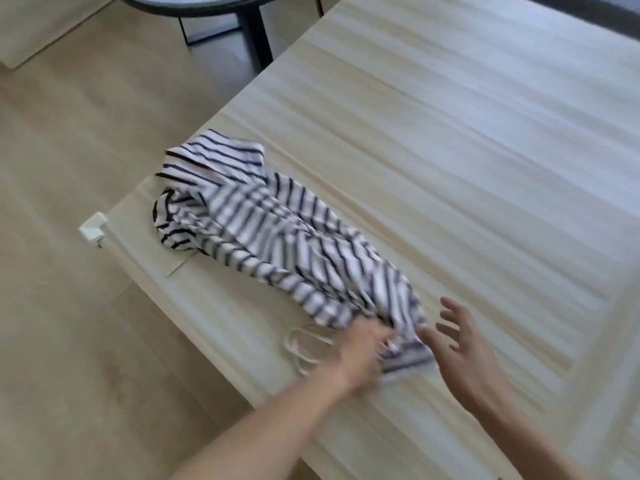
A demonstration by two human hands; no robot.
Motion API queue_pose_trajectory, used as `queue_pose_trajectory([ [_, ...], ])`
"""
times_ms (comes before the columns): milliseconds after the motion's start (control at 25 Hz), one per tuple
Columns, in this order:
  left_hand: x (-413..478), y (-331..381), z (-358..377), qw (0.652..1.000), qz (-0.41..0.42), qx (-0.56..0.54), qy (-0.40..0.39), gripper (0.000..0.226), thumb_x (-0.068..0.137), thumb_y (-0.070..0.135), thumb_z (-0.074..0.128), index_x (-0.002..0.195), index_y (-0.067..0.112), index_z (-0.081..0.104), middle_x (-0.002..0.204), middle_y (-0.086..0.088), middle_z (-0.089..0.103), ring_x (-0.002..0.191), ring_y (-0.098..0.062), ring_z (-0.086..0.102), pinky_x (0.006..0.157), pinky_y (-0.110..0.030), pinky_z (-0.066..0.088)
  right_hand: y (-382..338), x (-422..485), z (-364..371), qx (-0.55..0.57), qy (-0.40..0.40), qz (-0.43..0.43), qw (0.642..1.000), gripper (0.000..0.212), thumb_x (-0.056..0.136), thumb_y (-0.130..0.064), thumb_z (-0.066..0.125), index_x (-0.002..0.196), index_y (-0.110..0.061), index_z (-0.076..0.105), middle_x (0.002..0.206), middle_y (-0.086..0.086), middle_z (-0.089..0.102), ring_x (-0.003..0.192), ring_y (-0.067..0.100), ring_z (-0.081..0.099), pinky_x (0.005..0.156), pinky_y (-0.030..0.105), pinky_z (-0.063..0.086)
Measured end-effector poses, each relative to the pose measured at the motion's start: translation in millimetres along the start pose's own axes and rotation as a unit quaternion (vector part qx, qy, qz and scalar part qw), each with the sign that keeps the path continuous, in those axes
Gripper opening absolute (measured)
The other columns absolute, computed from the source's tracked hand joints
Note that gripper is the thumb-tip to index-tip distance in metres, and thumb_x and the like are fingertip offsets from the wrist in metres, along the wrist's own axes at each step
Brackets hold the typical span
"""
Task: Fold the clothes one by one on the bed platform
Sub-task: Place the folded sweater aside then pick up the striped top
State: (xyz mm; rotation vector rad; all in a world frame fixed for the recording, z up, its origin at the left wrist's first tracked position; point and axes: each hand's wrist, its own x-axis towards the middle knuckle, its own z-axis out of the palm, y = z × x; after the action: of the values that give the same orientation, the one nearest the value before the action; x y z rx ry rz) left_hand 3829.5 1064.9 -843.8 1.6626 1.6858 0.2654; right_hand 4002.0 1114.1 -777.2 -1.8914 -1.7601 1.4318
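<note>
Where the pale wooden bed platform [485, 150] comes to its left corner, a white garment with dark stripes [270, 230] lies crumpled and stretched out in a long, loose band. Its far end is bunched close to that corner, with one flap turned up, and its near end reaches toward the person along the platform's left edge. The whole garment rests on the platform, and none of it hangs over the side.

The left hand [363, 348] is at the near end of the garment, with its fingers curled into the cloth and gripping a bunched fold. The picture is blurred here, so I cannot tell how much fabric it has gathered. The right hand [460, 348] is just beside the same end, on the side away from the edge. Its fingers are spread and relaxed and it holds nothing. Its thumb is near the striped hem, though whether it touches the cloth cannot be told.

A thin white cord [304, 348] lies in loops on the platform by the left edge, partly under the left hand. A small white fitting [92, 230] sits on the tip of the platform's left corner. Beyond the far edge stands a round dark-rimmed table [207, 5] on a dark leg, on a light wood floor [69, 133].
</note>
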Motion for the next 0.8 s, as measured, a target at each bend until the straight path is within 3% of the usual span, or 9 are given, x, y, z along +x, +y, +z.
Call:
queue_pose_trajectory([
  [120, -21.0, 64.0, 58.9, 0.986, 0.075, -0.052, -0.140, 0.034, 0.090, 0.023, 0.065, 0.123, 0.018, 0.060, 0.128, -0.012, 0.063, 0.123, -0.032, 0.057, 0.094, -0.037, 0.047, 10.7, 14.1, -2.2, -0.067, -0.069, 0.060, 0.994, 0.080, 0.083, -0.045, 0.077, 0.149, -0.024, 0.038, 0.149, 0.006, 0.046, 0.135, 0.025, 0.047, 0.105, 0.039, 0.042],
  [200, -33.3, 88.0, 74.8, 0.970, 0.052, -0.084, -0.222, 0.035, 0.087, 0.022, 0.064, 0.121, 0.014, 0.062, 0.121, -0.015, 0.064, 0.111, -0.033, 0.059, 0.094, -0.041, 0.049, 38.5, 13.1, -8.1, -0.212, -0.082, 0.078, 0.971, 0.074, 0.082, -0.045, 0.075, 0.145, -0.027, 0.041, 0.144, 0.006, 0.044, 0.134, 0.027, 0.045, 0.104, 0.039, 0.042],
  [320, -35.7, 68.8, 67.4, 0.986, 0.012, -0.160, -0.042, 0.026, 0.088, 0.024, 0.057, 0.109, 0.014, 0.069, 0.113, -0.006, 0.066, 0.107, -0.021, 0.059, 0.097, -0.030, 0.045, 99.8, 8.5, -38.5, -0.293, -0.060, 0.057, 0.953, 0.028, 0.073, -0.030, 0.067, 0.095, -0.044, 0.055, 0.092, -0.010, 0.066, 0.089, 0.024, 0.064, 0.073, 0.039, 0.053],
  [360, -34.0, 51.0, 54.3, 0.990, -0.034, -0.122, 0.055, 0.032, 0.091, 0.030, 0.053, 0.118, 0.018, 0.066, 0.126, 0.002, 0.060, 0.119, -0.013, 0.052, 0.105, -0.024, 0.040, 122.7, 5.7, -54.4, -0.276, -0.066, 0.064, 0.957, 0.026, 0.073, -0.027, 0.072, 0.084, -0.045, 0.056, 0.077, -0.011, 0.066, 0.079, 0.020, 0.064, 0.067, 0.037, 0.052],
  [440, -23.9, 7.0, 20.1, 0.968, -0.125, 0.020, 0.215, 0.050, 0.089, 0.036, 0.057, 0.138, 0.024, 0.051, 0.149, 0.004, 0.039, 0.141, -0.016, 0.035, 0.118, -0.036, 0.036, 161.8, -4.9, -93.8, -0.223, -0.107, 0.071, 0.966, 0.026, 0.075, -0.029, 0.084, 0.081, -0.043, 0.064, 0.072, -0.013, 0.068, 0.074, 0.012, 0.064, 0.068, 0.033, 0.049],
  [480, -17.1, -13.5, 3.4, 0.954, -0.180, 0.083, 0.224, 0.066, 0.086, 0.039, 0.063, 0.146, 0.023, 0.041, 0.159, -0.002, 0.027, 0.150, -0.024, 0.025, 0.121, -0.046, 0.031, 180.2, -12.1, -116.0, -0.208, -0.120, 0.079, 0.968, 0.020, 0.074, -0.042, 0.086, 0.083, -0.036, 0.068, 0.071, -0.014, 0.068, 0.072, 0.009, 0.062, 0.067, 0.029, 0.046],
  [600, 13.4, -39.6, -28.9, 0.933, -0.299, 0.099, 0.175, 0.103, 0.081, 0.043, 0.076, 0.159, 0.021, 0.013, 0.167, -0.011, 0.003, 0.153, -0.037, 0.010, 0.118, -0.057, 0.027, 235.5, -44.1, -177.2, -0.235, -0.058, 0.058, 0.968, 0.049, 0.064, -0.074, 0.073, 0.073, -0.026, 0.069, 0.059, -0.008, 0.059, 0.060, 0.007, 0.053, 0.056, 0.025, 0.040],
  [680, 25.7, -27.5, -26.6, 0.922, -0.356, 0.014, 0.150, 0.097, 0.080, 0.031, 0.081, 0.154, 0.020, 0.020, 0.158, -0.016, 0.025, 0.142, -0.040, 0.033, 0.106, -0.054, 0.043, 237.4, -65.0, -193.3, -0.281, 0.013, 0.133, 0.951, 0.012, 0.080, -0.049, 0.075, 0.077, -0.039, 0.069, 0.076, -0.002, 0.071, 0.074, 0.020, 0.066, 0.068, 0.035, 0.052],
  [800, 26.7, 34.4, -11.8, 0.908, -0.361, -0.172, 0.122, 0.041, 0.085, 0.020, 0.075, 0.122, 0.015, 0.058, 0.115, -0.008, 0.067, 0.111, -0.034, 0.064, 0.092, -0.041, 0.053, 203.9, -83.1, -174.6, -0.248, 0.145, 0.124, 0.950, 0.036, 0.084, -0.029, 0.076, 0.119, -0.024, 0.066, 0.116, 0.013, 0.062, 0.104, 0.036, 0.064, 0.089, 0.051, 0.053],
])
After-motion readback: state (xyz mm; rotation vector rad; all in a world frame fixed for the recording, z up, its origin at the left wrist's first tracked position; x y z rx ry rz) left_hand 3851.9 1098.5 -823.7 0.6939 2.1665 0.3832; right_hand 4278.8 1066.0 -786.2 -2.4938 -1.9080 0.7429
